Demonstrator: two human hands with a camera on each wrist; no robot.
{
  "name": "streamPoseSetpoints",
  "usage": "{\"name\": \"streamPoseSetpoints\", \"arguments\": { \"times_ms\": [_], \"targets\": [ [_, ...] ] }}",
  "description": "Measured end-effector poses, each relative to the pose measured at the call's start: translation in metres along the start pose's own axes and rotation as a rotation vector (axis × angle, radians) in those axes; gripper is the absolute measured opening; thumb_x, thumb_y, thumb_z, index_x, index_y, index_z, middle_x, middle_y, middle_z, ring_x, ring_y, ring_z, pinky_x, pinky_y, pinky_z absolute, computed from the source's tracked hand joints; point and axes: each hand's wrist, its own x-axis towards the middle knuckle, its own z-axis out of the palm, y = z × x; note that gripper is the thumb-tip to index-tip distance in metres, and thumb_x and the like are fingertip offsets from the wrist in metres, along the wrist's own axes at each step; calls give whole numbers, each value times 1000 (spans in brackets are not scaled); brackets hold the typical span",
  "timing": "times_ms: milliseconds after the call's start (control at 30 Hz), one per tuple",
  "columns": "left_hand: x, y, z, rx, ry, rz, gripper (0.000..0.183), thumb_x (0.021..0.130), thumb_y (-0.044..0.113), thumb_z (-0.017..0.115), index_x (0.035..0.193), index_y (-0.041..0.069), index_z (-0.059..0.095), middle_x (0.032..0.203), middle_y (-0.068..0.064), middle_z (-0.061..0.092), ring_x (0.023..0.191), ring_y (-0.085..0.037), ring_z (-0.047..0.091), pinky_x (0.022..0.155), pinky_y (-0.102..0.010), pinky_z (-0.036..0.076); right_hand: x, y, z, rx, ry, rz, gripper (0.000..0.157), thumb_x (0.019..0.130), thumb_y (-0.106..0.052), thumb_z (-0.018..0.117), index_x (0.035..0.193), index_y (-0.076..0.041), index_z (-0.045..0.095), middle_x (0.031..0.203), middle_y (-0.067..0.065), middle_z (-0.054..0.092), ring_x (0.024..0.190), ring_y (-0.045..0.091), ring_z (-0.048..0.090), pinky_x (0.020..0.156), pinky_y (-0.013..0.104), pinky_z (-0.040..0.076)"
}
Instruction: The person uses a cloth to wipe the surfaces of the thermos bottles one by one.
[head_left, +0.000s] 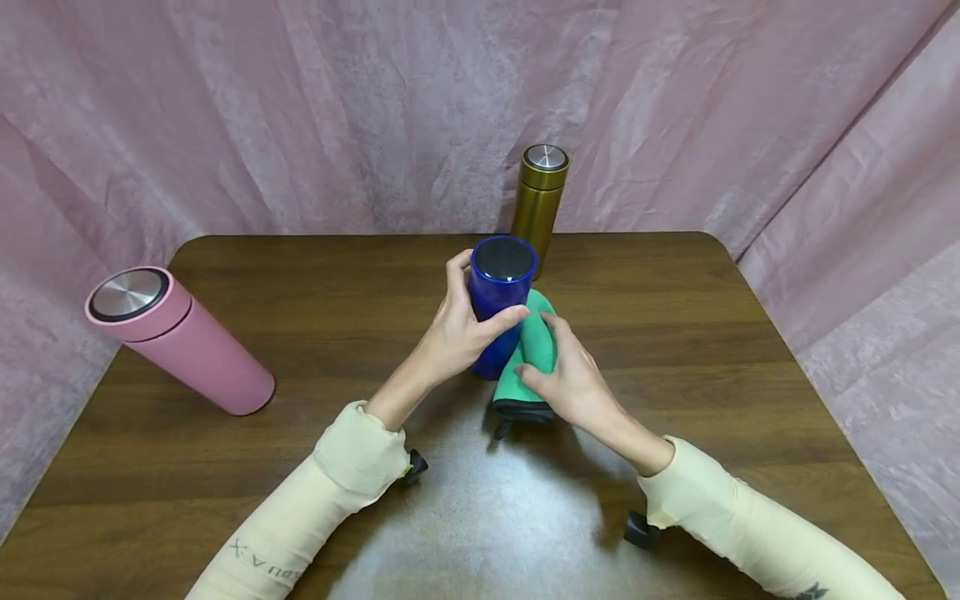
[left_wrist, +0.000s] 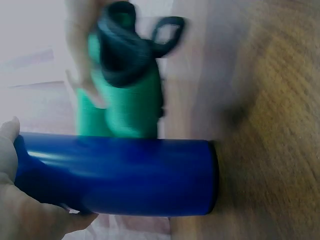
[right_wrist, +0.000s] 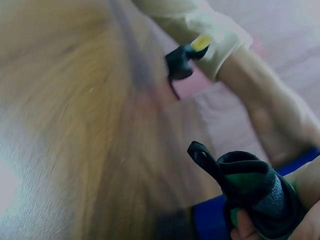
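A blue thermos bottle with a dark, glossy top stands upright near the middle of the table. My left hand grips its upper body, thumb across the near side. Against the bottle's right side lies a green cloth with black edging, folded over on itself. My right hand pinches this cloth between thumb and fingers. In the right wrist view the cloth's black-edged end shows a small hanging loop. The left wrist view shows the bottle's side and the cloth beside it, slightly blurred.
Behind the blue bottle, near the table's far edge, a gold thermos with a silver top stands upright. A larger pink thermos stands at the left. Pink curtains hang behind and beside the wooden table.
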Motion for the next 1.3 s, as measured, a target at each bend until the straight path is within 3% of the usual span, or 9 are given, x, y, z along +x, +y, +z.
{"name": "streamPoseSetpoints", "arguments": {
  "times_ms": [167, 367, 600, 833, 967, 1100, 1300],
  "targets": [
    [1, -1, 1, -32, 6, -6, 84, 91, 12, 79, 150, 11, 19, 141, -18, 47, 126, -27, 53, 109, -46, 42, -12, -16, -12, 71, 37, -37, 85, 91, -20, 75, 160, -7, 27, 139, 17, 54, 110, 30, 60, 92, 47, 51],
    [3, 0, 1, 14, 0, -27, 85, 91, 19, 81, 155, 13, 25, 141, -10, 52, 125, -23, 55, 106, -45, 45, -21, -33, -26, 149, 102, -118, 80, 92, -12, 75, 158, -8, 31, 135, 15, 57, 106, 27, 65, 88, 42, 54],
    [3, 2, 5, 13, 24, -83, 84, 93, 22, 80, 155, 13, 24, 142, -14, 52, 125, -27, 56, 105, -47, 47, -27, -48, -34, 217, 190, -231, 77, 91, -8, 76, 156, -15, 35, 122, 11, 58, 98, 20, 65, 81, 29, 55],
    [6, 5, 5, 23, 34, -116, 74, 100, 33, 68, 156, 14, 22, 143, -14, 50, 125, -27, 55, 106, -48, 45, -23, -49, -25, 140, 301, -399, 83, 87, -4, 78, 157, -5, 32, 140, 14, 52, 117, 24, 55, 97, 39, 47],
    [11, 2, 1, -23, 19, -100, 68, 104, 28, 65, 154, 10, 23, 140, -16, 52, 123, -28, 57, 103, -48, 47, -16, -40, -18, 57, 340, -533, 82, 87, -1, 78, 155, 0, 32, 139, 23, 49, 122, 31, 52, 100, 44, 45],
    [16, 0, -5, -85, 2, -103, 63, 105, 26, 61, 153, 8, 23, 137, -17, 53, 121, -29, 58, 101, -48, 48, -7, -27, -12, -2, 338, -676, 76, 88, 7, 76, 152, 2, 34, 137, 25, 49, 124, 33, 52, 102, 46, 46],
    [22, -2, -14, -87, 5, -135, 61, 108, 28, 56, 154, 8, 21, 139, -16, 51, 126, -27, 53, 108, -47, 43, 7, -10, -5, -72, 289, -859, 70, 86, 16, 72, 145, 4, 38, 139, 27, 48, 127, 36, 53, 103, 48, 49]
  ]
}}
